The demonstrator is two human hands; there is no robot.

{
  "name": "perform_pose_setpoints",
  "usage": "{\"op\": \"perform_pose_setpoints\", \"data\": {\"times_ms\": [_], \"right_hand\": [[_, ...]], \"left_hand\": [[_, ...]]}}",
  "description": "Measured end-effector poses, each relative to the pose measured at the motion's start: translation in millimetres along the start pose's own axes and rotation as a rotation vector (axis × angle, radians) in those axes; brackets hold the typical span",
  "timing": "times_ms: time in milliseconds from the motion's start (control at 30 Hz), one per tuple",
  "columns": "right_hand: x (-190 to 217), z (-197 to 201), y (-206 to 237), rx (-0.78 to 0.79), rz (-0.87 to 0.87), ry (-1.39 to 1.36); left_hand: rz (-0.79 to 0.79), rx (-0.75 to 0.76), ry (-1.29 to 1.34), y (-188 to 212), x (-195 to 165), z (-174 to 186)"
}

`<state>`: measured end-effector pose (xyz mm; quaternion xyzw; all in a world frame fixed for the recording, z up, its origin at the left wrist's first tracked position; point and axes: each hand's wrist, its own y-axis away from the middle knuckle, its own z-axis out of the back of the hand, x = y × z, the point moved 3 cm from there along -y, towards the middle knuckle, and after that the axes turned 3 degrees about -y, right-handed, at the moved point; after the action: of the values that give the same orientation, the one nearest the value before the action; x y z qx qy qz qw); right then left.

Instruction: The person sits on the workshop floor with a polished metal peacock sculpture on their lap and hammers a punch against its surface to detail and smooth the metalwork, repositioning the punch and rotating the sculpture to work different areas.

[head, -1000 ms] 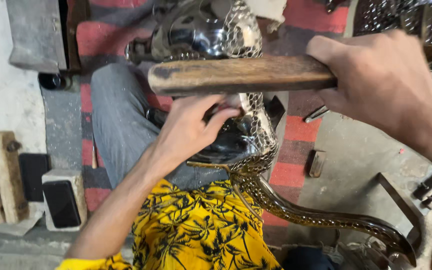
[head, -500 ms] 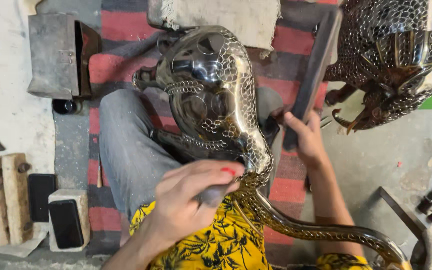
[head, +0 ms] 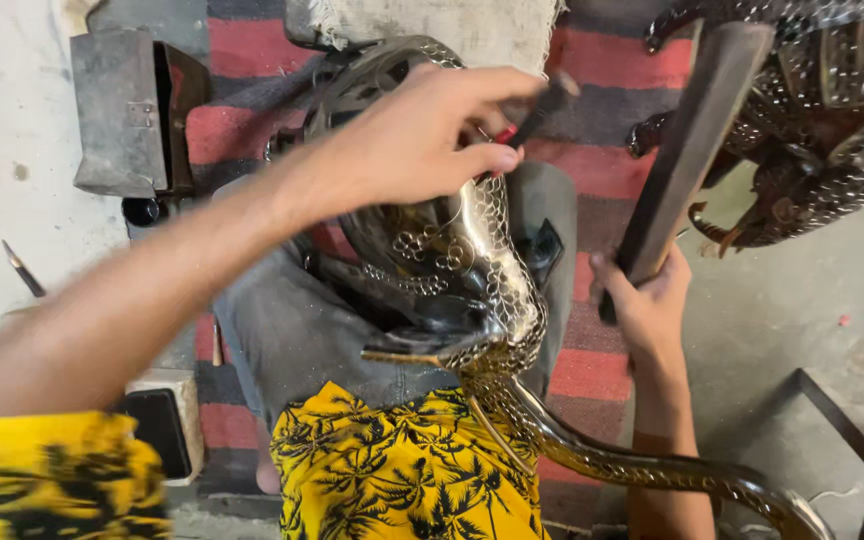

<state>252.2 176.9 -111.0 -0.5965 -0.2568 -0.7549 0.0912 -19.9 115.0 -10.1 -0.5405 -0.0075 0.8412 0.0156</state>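
Hands: one punch, one wooden mallet.

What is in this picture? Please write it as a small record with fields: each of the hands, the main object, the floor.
left hand: pinches a thin dark tool above the metal figure
right hand: grips a long wooden bar, raised
main object: patterned metal figure resting on the lap
floor: striped rug, grey metal block, second metal figure at upper right
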Motion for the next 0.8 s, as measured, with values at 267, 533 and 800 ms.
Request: {"op": "perform_pose_setpoints", "data": {"times_ms": [267, 533, 800], "right_hand": [[-38.8, 7.1, 18.4, 0.036, 0.18, -0.445], [-60.9, 16.1, 33.8, -0.175, 0.417, -0.043], [-38.4, -0.2, 37.7, -0.225, 0.558, 0.608]], "left_hand": [[-0.027, 0.597, -0.362, -31.4, -3.8, -5.6], [-0.046, 0.781, -0.489, -42.3, -11.7, -16.6], [-0.001, 0.815, -0.465, -41.1, -16.0, -15.6]]}}
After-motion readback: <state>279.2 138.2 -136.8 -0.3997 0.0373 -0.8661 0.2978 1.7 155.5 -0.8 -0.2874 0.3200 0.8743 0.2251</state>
